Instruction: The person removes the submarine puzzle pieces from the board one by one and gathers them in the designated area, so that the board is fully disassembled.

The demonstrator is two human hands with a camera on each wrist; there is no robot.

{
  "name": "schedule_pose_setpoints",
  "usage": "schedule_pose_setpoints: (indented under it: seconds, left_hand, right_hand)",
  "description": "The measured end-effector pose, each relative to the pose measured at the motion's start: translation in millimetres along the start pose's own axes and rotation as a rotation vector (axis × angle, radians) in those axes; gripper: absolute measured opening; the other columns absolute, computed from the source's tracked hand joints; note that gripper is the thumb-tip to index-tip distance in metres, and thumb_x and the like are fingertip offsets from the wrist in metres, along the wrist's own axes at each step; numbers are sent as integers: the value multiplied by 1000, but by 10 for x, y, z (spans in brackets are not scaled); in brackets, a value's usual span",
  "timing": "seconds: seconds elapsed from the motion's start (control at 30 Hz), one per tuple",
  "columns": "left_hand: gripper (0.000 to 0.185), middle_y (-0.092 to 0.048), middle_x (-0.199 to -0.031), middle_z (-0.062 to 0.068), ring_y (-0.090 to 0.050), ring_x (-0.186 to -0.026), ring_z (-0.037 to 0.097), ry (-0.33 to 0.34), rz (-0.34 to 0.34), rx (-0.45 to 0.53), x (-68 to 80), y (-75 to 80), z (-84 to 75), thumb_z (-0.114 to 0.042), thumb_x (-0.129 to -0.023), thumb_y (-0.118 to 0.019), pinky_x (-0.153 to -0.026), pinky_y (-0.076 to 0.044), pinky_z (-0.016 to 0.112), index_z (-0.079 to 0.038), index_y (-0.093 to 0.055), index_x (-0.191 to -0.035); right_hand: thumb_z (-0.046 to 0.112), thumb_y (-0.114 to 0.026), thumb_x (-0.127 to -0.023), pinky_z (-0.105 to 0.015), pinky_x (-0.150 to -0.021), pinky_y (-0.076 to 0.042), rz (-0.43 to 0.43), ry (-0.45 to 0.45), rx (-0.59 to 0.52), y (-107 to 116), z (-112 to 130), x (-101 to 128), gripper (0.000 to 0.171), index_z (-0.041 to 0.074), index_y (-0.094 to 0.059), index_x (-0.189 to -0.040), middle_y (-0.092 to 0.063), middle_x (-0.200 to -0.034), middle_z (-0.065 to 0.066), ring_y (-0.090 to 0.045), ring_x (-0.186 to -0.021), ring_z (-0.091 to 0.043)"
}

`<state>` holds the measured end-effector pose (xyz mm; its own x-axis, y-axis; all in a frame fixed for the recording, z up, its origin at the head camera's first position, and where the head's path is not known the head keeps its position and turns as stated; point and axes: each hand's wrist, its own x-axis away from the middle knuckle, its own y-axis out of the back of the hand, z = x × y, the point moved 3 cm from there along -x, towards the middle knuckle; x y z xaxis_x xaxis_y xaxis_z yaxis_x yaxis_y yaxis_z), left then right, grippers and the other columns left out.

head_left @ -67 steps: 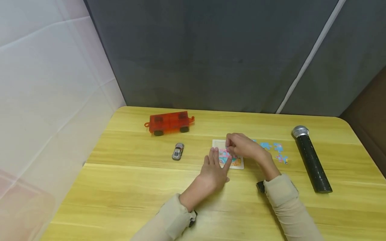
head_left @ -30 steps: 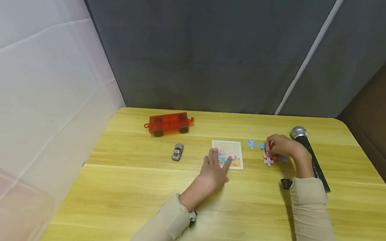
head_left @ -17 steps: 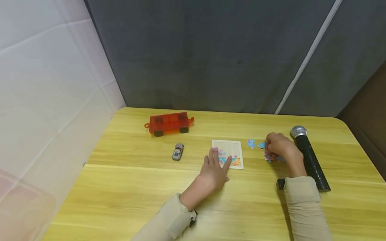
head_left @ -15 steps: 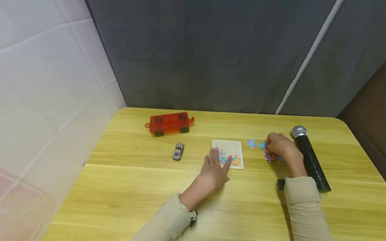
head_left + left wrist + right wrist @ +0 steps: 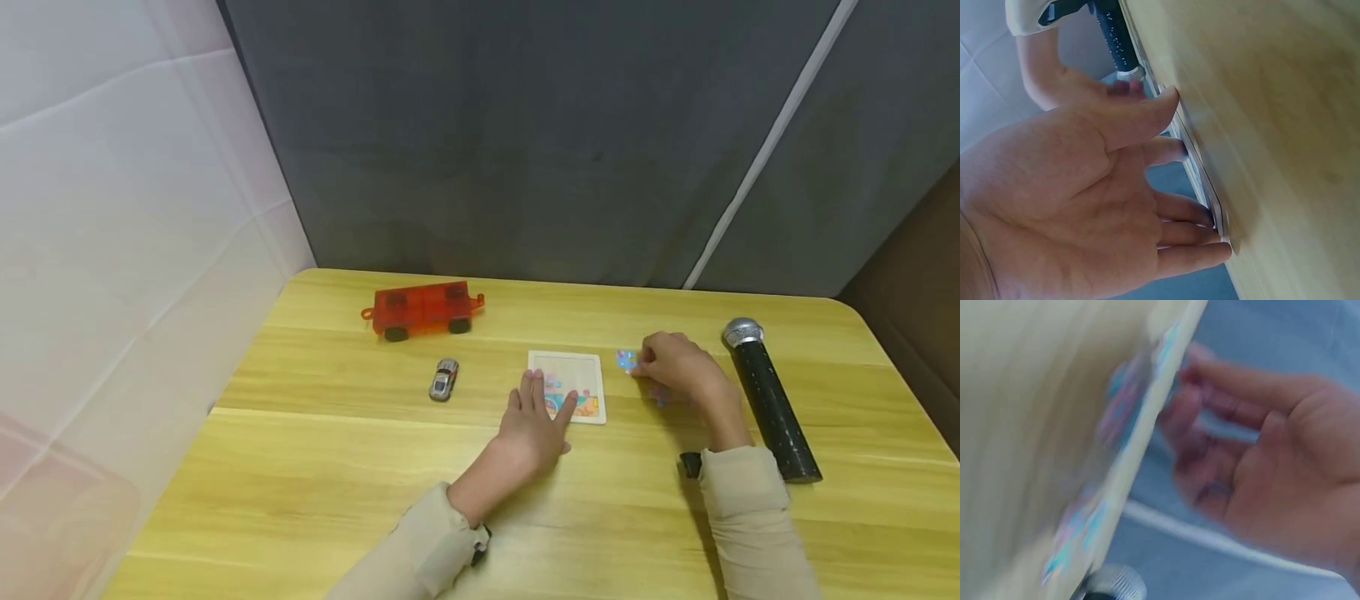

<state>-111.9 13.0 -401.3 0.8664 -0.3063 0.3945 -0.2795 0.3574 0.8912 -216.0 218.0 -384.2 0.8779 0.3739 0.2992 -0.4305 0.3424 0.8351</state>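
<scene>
My left hand (image 5: 528, 429) lies with straight, spread fingers on the lower part of a small square puzzle tray (image 5: 576, 368). Colourful pieces (image 5: 585, 406) fill the tray's near side; bare wood shows toward the far side. In the left wrist view the fingertips (image 5: 1200, 253) press along the tray's edge. My right hand (image 5: 686, 371) is right of the tray, thumb and fingers bent together beside a blue jigsaw piece (image 5: 626, 361). I cannot tell whether it pinches a piece. Pink and blue jigsaw pieces (image 5: 660, 395) lie partly hidden under that hand; the right wrist view is blurred.
A black microphone (image 5: 772, 404) with a silver head lies right of the right forearm. Left of the tray stand a small silver toy car (image 5: 443, 380) and, farther back, a translucent red toy wagon (image 5: 422, 307). A dark curtain (image 5: 525, 150) hangs behind the table.
My right hand went from over the tray to the loose pieces on the right, then shifted slightly left toward the blue piece. My left hand has stayed on the tray.
</scene>
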Motion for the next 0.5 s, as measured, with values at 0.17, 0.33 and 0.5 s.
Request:
schedule_pose_setpoints:
  seconds: [0.17,0.33,0.5]
  left_hand:
    - [73,-27,-177,29,-25,-168,42,11,11,6,-2,-14,-13,-59,-113,-45,-133,-35,43,-36,-19,-177]
    - [74,-30,-174,31,-28,-166,45,13,22,-2,3,-11,-6,-59,-113,-44,-131,-37,46,-37,-16,-177]
    - [73,-31,-174,30,-29,-165,43,15,31,-2,5,0,6,-59,-113,-44,-131,-38,45,-39,-15,-177]
  right_hand:
    - [9,-67,-109,-31,-70,-52,25,313,-82,-219,439,-120,15,-1,-73,-100,-70,-89,-9,-60,-71,-15]
    - [10,-67,-110,-39,-86,-59,64,363,-95,-418,676,-195,16,-1,-76,-117,-71,-111,-12,-66,-93,-20]
    - [4,-67,-108,-48,-94,-61,3,354,-67,-487,719,-218,18,-5,-75,-121,-72,-116,-16,-68,-100,-26]
